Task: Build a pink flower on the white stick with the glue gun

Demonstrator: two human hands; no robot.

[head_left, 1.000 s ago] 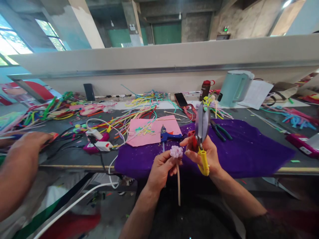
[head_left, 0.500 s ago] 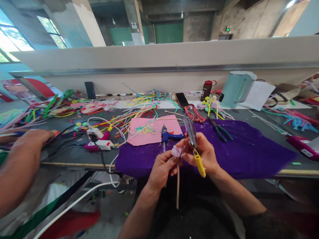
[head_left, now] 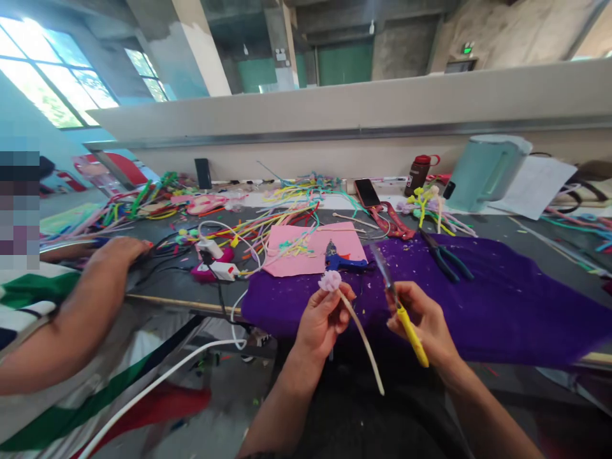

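Note:
My left hand (head_left: 321, 317) pinches a pale lilac flower (head_left: 329, 281) just under its head. The flower's cream stem (head_left: 365, 338) slants down to the right from the fingers. My right hand (head_left: 424, 319) is closed around a pair of scissors (head_left: 400, 312) with yellow handles, the blades pointing up and to the left, away from the flower. Behind the flower, a blue glue gun (head_left: 345, 260) lies on a pink sheet (head_left: 282, 258) at the edge of a purple cloth (head_left: 507, 299). Dark-handled pliers (head_left: 447, 258) rest on the cloth beyond my right hand.
Colourful pipe cleaners (head_left: 255, 220) are heaped at the back left. A power strip (head_left: 220, 272) with white cables sits left of the cloth. Along the back stand a phone (head_left: 366, 192), a brown bottle (head_left: 418, 174) and a teal jug (head_left: 488, 172). Another person's arm (head_left: 93, 299) reaches in at left.
My right hand with the scissors has drawn away from the flower to the right. The flower has tilted, its stem swinging from upright to slanting right. The camera view has shifted left.

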